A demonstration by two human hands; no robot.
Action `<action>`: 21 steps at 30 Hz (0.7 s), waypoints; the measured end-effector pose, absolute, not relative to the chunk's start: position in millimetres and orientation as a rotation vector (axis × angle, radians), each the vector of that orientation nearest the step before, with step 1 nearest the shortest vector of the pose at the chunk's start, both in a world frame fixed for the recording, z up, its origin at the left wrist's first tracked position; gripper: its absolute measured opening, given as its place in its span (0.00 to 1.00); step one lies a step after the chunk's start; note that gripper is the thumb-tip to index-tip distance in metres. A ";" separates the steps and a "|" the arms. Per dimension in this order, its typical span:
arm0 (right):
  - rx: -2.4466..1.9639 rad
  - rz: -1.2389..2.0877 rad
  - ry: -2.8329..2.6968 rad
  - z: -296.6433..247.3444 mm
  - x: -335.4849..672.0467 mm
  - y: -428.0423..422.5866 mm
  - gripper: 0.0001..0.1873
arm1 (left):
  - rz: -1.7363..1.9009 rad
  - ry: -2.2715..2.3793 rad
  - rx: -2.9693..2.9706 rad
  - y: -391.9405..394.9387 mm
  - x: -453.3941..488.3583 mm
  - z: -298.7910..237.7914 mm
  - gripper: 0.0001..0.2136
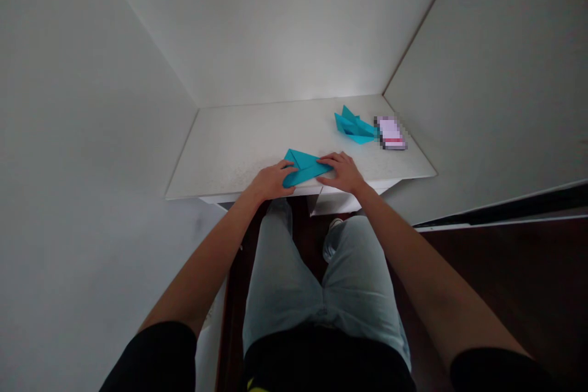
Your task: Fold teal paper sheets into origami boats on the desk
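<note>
A sheet of blue paper (302, 169), folded into a long pointed shape with crease lines, lies at the front edge of the white desk. My left hand (274, 180) grips its wide left end, fingers on top and thumb along the lower edge. At the narrow right end my right hand (340, 171) holds the paper, its fingertips over the upper edge and thumb below. Behind and to the right stands a finished-looking blue folded paper figure (356, 127) with raised points, which neither hand touches.
The white desk (229, 141) sits between walls on the left, back and right. A pixelated pale pink object (391, 133) lies beside the paper figure at the back right. Below the desk's front edge is a white drawer or box (335, 201), close to my knees.
</note>
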State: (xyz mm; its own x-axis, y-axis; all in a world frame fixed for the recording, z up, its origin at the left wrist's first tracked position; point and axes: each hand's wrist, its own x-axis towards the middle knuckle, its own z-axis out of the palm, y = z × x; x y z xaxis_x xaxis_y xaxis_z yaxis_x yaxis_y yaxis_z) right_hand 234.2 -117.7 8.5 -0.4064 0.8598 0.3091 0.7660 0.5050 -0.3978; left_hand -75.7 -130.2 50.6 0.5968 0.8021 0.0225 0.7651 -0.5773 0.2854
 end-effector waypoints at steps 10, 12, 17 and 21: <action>-1.295 0.261 -2.271 10.2 234.4 -119.4 0.31 | 0.544 1.224 2.512 -132.3 -110.2 33.8 0.15; -1.285 0.266 -2.269 10.3 234.8 -119.2 0.29 | 0.630 1.250 2.438 -131.2 -114.7 32.6 0.13; -1.325 0.294 -2.210 7.4 234.6 -113.4 0.23 | 0.761 1.351 2.289 -127.2 -121.1 28.8 0.11; -1.395 0.309 -2.149 1.0 235.2 -103.5 0.22 | 0.743 1.530 2.244 -124.6 -120.8 25.6 0.10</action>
